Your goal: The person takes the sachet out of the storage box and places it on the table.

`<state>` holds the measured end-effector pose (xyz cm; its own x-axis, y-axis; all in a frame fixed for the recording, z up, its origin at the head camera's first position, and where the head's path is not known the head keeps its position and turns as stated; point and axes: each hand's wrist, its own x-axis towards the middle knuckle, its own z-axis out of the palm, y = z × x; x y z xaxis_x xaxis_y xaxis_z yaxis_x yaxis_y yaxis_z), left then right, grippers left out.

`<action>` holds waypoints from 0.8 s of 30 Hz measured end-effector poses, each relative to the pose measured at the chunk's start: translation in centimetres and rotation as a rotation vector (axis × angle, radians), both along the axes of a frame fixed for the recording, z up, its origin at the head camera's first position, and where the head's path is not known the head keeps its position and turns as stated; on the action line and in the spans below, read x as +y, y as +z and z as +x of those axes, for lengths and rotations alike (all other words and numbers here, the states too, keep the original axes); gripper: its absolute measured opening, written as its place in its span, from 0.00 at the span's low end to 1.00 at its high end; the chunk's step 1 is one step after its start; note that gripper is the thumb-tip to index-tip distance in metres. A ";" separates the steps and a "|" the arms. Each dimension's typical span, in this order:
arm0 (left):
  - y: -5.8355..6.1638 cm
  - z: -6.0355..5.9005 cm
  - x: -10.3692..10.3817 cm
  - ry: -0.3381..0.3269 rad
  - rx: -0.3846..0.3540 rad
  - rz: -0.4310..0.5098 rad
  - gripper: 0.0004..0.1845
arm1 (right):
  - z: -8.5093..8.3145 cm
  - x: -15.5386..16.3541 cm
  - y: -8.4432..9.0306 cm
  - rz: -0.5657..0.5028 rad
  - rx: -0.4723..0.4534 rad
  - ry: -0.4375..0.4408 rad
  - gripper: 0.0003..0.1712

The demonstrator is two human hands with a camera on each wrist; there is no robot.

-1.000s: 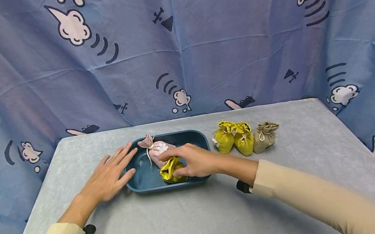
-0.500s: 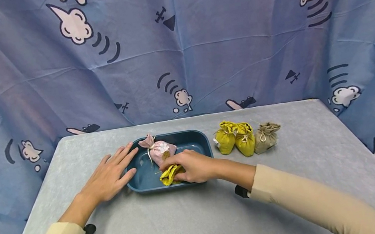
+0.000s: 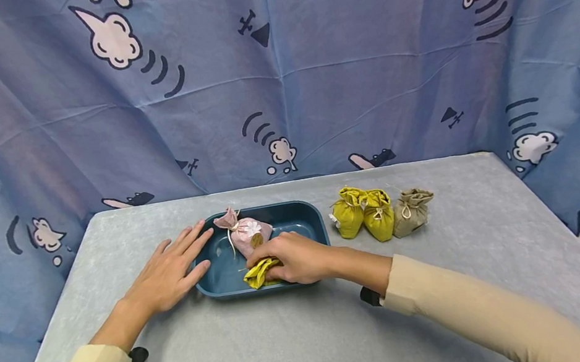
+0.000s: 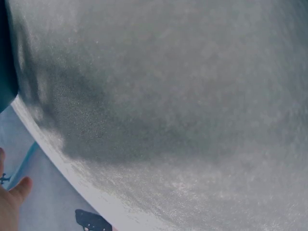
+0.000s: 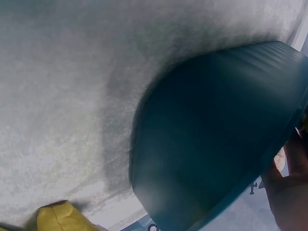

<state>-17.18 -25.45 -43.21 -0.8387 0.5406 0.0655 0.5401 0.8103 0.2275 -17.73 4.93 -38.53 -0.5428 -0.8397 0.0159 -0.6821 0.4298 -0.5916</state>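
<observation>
Inside the dark teal tray (image 3: 223,272), my right hand (image 3: 301,258) grips a yellow drawstring pouch (image 3: 260,273) between thumb and fingers; much of the pouch is hidden by the hand. Its gathered mouth points left, near the tray's front wall. Behind it in the tray lies a pink drawstring pouch (image 3: 247,235) with a white flower, tied end toward the back left. My left hand (image 3: 166,276) has its fingers extended at the tray's left end, fingertips at the rim. In the right wrist view, part of the right hand (image 5: 291,192) shows beyond the tray's outer wall (image 5: 207,130).
Right of the tray, two yellow drawstring pouches (image 3: 348,216) and a grey-brown pouch (image 3: 410,213) stand close together in a row. The grey cloth-covered table (image 3: 270,346) ends at a blue patterned curtain (image 3: 346,104) behind.
The yellow pouch in my right hand has tipped over leftward and lowered in the tray, the hand moving slightly down with it. The left hand and the other pouches have stayed put.
</observation>
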 end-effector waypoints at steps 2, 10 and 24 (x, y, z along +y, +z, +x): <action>0.0 0.0 0.0 -0.002 0.000 -0.003 0.34 | 0.0 0.1 0.1 -0.009 0.005 -0.002 0.18; 0.0 0.0 0.0 -0.004 0.004 -0.001 0.34 | -0.3 0.8 1.1 -0.077 0.046 -0.026 0.18; 0.0 0.0 0.0 -0.005 0.010 -0.011 0.35 | -0.6 4.7 4.8 -0.118 0.081 -0.069 0.19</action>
<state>-17.19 -25.46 -43.25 -0.8356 0.5451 0.0677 0.5459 0.8103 0.2130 -18.35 9.63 -33.77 -0.5922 -0.7901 0.1581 -0.7008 0.4082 -0.5850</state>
